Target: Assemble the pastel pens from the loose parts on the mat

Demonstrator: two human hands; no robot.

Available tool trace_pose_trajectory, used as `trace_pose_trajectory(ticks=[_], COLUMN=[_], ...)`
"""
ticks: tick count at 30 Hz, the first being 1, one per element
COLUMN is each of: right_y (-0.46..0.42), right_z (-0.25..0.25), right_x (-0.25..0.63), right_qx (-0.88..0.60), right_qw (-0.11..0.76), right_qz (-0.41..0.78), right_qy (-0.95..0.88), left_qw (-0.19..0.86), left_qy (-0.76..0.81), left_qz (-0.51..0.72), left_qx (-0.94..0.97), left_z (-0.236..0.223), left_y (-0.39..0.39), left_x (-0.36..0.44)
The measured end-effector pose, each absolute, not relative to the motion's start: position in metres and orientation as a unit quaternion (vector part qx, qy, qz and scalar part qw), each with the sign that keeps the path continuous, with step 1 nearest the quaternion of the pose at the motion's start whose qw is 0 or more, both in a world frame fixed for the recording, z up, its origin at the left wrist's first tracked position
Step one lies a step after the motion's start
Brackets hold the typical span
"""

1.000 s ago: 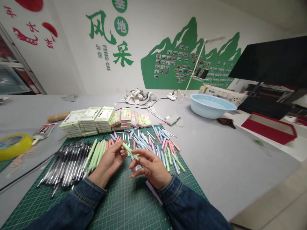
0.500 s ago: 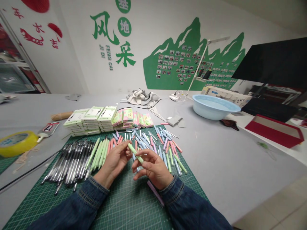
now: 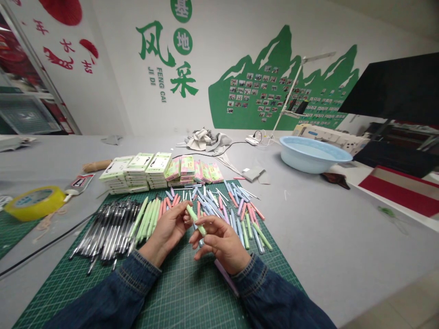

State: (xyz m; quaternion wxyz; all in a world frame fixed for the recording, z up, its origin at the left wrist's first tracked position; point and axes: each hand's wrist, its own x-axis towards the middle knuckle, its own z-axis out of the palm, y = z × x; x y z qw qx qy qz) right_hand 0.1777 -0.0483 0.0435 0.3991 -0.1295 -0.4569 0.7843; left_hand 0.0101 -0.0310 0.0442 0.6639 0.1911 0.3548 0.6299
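Observation:
Over the green cutting mat [image 3: 185,301], both my hands hold one light green pen barrel [image 3: 195,220] at a slant. My left hand [image 3: 169,230] pinches its upper end with the thumb and fingertips. On the lower end, my right hand [image 3: 222,242] has its thumb and fingers closed, its other fingers loosely curled. Left of the hands lie a row of green barrels [image 3: 148,219] and a pile of clear pens with black parts [image 3: 106,233]. Loose blue, pink, purple and green pen parts [image 3: 236,212] spread behind and right. A purple piece [image 3: 226,277] lies partly under my right wrist.
Stacked white-green boxes [image 3: 137,170] and pink-green boxes [image 3: 192,169] stand at the mat's far edge. Yellow tape [image 3: 34,203] and a glue tube [image 3: 79,183] lie left. A blue basin [image 3: 312,155] and a red box [image 3: 401,189] sit right. A black cord [image 3: 44,244] crosses the left side.
The whole view has shifted slightly, so everything appears a little farther right. Both hands keep hold of the green barrel, which tilts a bit more steeply.

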Motion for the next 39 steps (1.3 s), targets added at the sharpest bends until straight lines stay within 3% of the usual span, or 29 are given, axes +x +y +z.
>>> trace_pose_trajectory(ticks=[8,12,15,17,29,34,39], right_y=[-0.045,-0.035,-0.029,-0.028,-0.022,-0.014,-0.011], right_z=[0.048,0.042,0.035,0.032,0.041,0.041,0.034], right_x=[0.18,0.183,0.184,0.183,0.193,0.201,0.2], right_qx=[-0.138,-0.283,-0.363,-0.374,-0.394,-0.401,-0.446], right_qw=[0.376,0.496,0.54,0.536,0.57,0.598,0.518], right_qz=[0.79,0.719,0.671,0.665,0.626,0.59,0.515], right_qy=[-0.464,-0.397,-0.356,-0.361,-0.358,-0.365,-0.517], left_qw=[0.619,0.418,0.177,0.116,0.01,0.029,0.041], left_qy=[0.389,0.556,0.727,0.758,0.791,0.674,0.53], left_qz=[0.624,0.562,0.302,0.219,0.058,0.116,0.166], left_qx=[0.275,0.447,0.591,0.604,0.609,0.729,0.831], left_z=[0.061,0.077,0.077,0.072,0.056,0.059,0.036], left_y=[-0.023,-0.009,0.007,0.016,-0.007,-0.024,-0.024], left_x=[-0.017,-0.061,-0.085,-0.091,-0.067,-0.048,-0.016])
